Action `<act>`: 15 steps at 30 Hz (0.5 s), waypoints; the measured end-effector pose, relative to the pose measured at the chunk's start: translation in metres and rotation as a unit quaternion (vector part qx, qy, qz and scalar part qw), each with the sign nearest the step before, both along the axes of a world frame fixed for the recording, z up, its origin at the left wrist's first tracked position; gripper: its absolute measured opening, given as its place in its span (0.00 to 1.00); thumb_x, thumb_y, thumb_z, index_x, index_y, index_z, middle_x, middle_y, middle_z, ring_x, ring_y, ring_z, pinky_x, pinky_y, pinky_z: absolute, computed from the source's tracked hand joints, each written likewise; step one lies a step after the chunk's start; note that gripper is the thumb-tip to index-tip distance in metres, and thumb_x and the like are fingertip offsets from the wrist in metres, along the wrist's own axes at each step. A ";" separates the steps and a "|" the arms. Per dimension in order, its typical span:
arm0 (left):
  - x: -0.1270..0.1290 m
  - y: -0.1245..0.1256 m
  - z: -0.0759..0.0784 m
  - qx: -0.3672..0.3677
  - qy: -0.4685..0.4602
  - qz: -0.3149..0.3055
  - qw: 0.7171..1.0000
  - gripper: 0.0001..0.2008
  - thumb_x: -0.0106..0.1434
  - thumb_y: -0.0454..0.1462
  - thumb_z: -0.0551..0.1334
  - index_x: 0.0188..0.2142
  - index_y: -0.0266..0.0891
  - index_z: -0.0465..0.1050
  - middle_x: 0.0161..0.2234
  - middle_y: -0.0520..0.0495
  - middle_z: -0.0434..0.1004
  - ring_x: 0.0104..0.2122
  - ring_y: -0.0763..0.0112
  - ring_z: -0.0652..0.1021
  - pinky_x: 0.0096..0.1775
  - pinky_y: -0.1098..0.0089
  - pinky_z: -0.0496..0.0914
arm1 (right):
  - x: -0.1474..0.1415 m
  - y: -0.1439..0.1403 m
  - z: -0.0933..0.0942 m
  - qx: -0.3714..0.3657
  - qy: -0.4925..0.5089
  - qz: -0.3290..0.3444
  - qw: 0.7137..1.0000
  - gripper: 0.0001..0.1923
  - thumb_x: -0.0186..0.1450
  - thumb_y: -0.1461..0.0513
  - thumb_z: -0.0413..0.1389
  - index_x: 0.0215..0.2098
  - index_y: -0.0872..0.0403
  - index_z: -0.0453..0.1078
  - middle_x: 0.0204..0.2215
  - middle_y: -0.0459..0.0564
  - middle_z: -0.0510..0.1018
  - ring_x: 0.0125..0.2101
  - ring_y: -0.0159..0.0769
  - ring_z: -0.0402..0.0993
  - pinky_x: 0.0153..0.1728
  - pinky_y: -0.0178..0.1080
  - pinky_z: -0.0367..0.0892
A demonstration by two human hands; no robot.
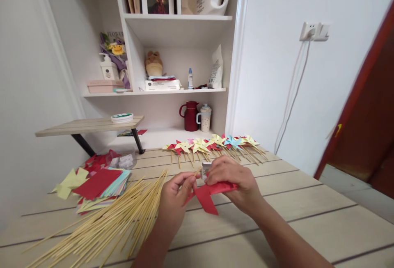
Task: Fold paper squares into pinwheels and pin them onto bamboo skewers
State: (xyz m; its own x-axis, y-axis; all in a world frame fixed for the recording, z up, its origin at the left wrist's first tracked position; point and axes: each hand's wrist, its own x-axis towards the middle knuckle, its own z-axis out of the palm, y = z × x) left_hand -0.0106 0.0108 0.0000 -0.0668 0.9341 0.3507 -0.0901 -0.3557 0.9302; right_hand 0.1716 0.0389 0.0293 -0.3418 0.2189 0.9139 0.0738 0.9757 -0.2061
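Note:
A piece of red paper, cut and folded with loose flaps, is between my two hands above the table. My right hand is closed on it, fingers curled over its upper edge. My left hand is closed in a pinch, thumb against forefinger, at the paper's left side. What looks like the tip of a thin wooden stick pokes out at the left fingertips; the rest of it is hidden. Just behind the hands sits a small greyish box, partly covered by the right fingers.
Loose wooden sticks spread left of my hands. Beyond them lie stacked coloured paper squares and a clear tub. Several finished pinwheels lie along the table's back. A small raised shelf stands back left, before white shelving.

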 end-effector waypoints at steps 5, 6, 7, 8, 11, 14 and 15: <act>0.004 -0.002 0.003 -0.020 -0.030 -0.019 0.999 0.16 0.57 0.49 0.68 0.33 0.38 0.81 0.23 0.52 0.69 0.26 0.73 0.68 0.31 0.72 0.66 | 0.000 -0.001 0.001 -0.005 0.004 -0.003 1.000 0.03 0.67 0.62 0.60 0.36 0.49 0.76 0.28 0.48 0.82 0.34 0.39 0.76 0.38 0.44 0.72; 0.005 -0.003 0.004 -0.021 -0.030 -0.021 0.999 0.17 0.57 0.49 0.68 0.33 0.38 0.81 0.23 0.52 0.68 0.25 0.73 0.68 0.31 0.72 0.65 | 0.000 -0.001 0.002 -0.004 0.005 -0.003 1.000 0.03 0.67 0.62 0.60 0.36 0.49 0.76 0.28 0.48 0.82 0.34 0.39 0.76 0.38 0.44 0.72; 0.005 -0.003 0.004 -0.022 -0.028 -0.021 0.999 0.17 0.57 0.50 0.67 0.33 0.38 0.80 0.23 0.52 0.67 0.25 0.74 0.67 0.30 0.73 0.64 | 0.000 -0.001 0.002 -0.004 0.004 -0.003 1.000 0.03 0.67 0.62 0.60 0.36 0.49 0.76 0.28 0.48 0.82 0.34 0.39 0.76 0.38 0.44 0.72; 0.006 -0.003 0.003 -0.024 -0.026 -0.020 0.999 0.17 0.58 0.50 0.67 0.33 0.38 0.80 0.23 0.52 0.67 0.25 0.74 0.66 0.29 0.73 0.63 | -0.001 -0.001 0.001 -0.005 0.003 -0.003 1.000 0.03 0.67 0.62 0.60 0.36 0.49 0.77 0.28 0.48 0.82 0.33 0.39 0.76 0.38 0.44 0.72; 0.007 -0.002 0.000 -0.028 -0.026 -0.016 0.999 0.17 0.60 0.50 0.65 0.33 0.38 0.79 0.22 0.53 0.66 0.24 0.75 0.64 0.28 0.73 0.61 | -0.001 -0.001 0.001 -0.010 -0.002 -0.003 1.000 0.03 0.67 0.62 0.60 0.36 0.49 0.77 0.28 0.48 0.82 0.33 0.39 0.76 0.39 0.44 0.72; 0.005 0.005 -0.009 -0.037 -0.053 -0.008 0.998 0.17 0.61 0.50 0.64 0.34 0.38 0.77 0.24 0.53 0.67 0.25 0.74 0.66 0.30 0.72 0.62 | 0.000 -0.001 0.000 -0.014 -0.003 -0.003 1.000 0.03 0.66 0.63 0.60 0.36 0.48 0.77 0.28 0.48 0.82 0.34 0.39 0.76 0.39 0.44 0.72; 0.003 0.009 -0.012 -0.041 -0.070 -0.001 0.997 0.16 0.61 0.50 0.64 0.35 0.38 0.77 0.25 0.52 0.68 0.26 0.74 0.67 0.32 0.72 0.63 | 0.001 0.000 0.000 -0.015 0.000 -0.004 1.000 0.03 0.66 0.63 0.61 0.36 0.48 0.77 0.28 0.48 0.82 0.34 0.40 0.75 0.39 0.45 0.72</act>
State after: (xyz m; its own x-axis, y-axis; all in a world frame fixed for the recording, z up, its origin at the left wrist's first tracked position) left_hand -0.0073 0.0195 -0.0123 -0.1076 0.9592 0.2614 -0.2214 -0.2794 0.9343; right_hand 0.1722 0.0386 0.0294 -0.3406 0.2478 0.9070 0.0809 0.9688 -0.2343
